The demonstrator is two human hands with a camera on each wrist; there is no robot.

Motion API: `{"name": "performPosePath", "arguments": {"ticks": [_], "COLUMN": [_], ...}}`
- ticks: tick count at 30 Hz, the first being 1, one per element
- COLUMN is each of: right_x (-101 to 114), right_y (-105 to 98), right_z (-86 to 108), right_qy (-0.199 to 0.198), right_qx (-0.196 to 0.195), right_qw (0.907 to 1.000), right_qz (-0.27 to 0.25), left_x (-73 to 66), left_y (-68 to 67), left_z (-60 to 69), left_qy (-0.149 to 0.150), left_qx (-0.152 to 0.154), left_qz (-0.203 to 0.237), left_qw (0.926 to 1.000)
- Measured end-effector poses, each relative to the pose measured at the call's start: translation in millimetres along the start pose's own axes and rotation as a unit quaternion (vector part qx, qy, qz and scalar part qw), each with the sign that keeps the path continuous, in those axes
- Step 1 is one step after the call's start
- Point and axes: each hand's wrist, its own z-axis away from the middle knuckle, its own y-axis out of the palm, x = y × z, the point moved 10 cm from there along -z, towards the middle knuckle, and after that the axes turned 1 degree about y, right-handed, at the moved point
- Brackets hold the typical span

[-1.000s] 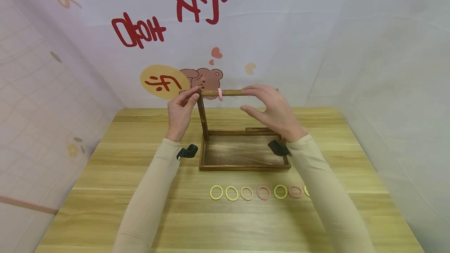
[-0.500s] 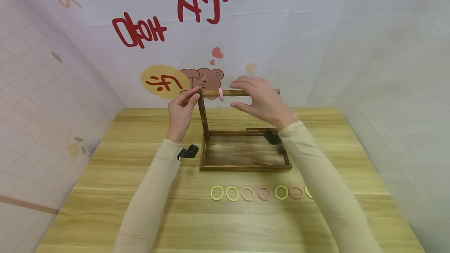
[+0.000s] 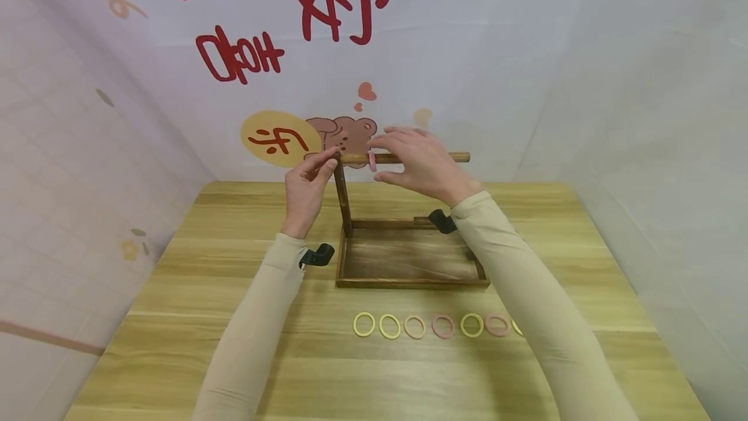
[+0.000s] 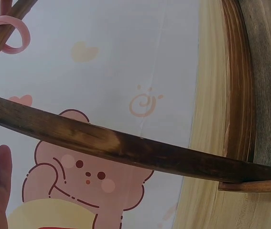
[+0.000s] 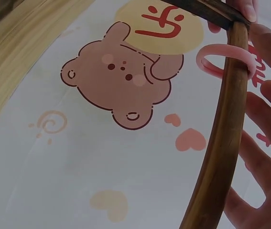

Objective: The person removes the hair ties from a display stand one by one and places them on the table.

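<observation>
A dark wooden stand has a tray base, an upright post at its left and a horizontal bar on top. My left hand pinches the top corner where post and bar meet. One pink ring hangs around the bar, left of its middle; the right wrist view shows the ring loosely circling the wood. My right hand is at the bar just right of the ring, with fingers spread and thumb below. Whether its fingertips touch the ring is unclear.
Several rings lie in a row in front of the stand, including a yellow ring and a pink ring. My right sleeve covers the row's right end. A printed white backdrop stands behind the wooden table.
My right hand has moved left along the bar, up to the pink ring. The left hand keeps its pinch at the corner. The head view has shifted slightly.
</observation>
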Motion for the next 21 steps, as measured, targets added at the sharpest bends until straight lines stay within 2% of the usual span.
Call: {"name": "performPosePath", "arguments": {"ticks": [4, 11, 21], "right_x": [-1, 0, 2], "right_y": [6, 9, 11], "right_z": [-4.5, -9.2, -12.2], "right_qy": [0.005, 0.008, 0.004], "right_qx": [0.018, 0.031, 0.032], "right_qw": [0.9998, 0.9993, 0.9992], "right_qz": [0.005, 0.019, 0.024], "left_x": [-1.3, -27.7, -27.6], "left_y": [0.5, 5.0, 4.9], "left_z": [1.6, 6.5, 5.7], "left_qy": [-0.01, -0.017, -0.012], "left_qx": [-0.002, 0.002, 0.003], "left_qz": [-0.004, -0.006, -0.002], "left_qw": [0.9999, 0.9998, 0.9999]}}
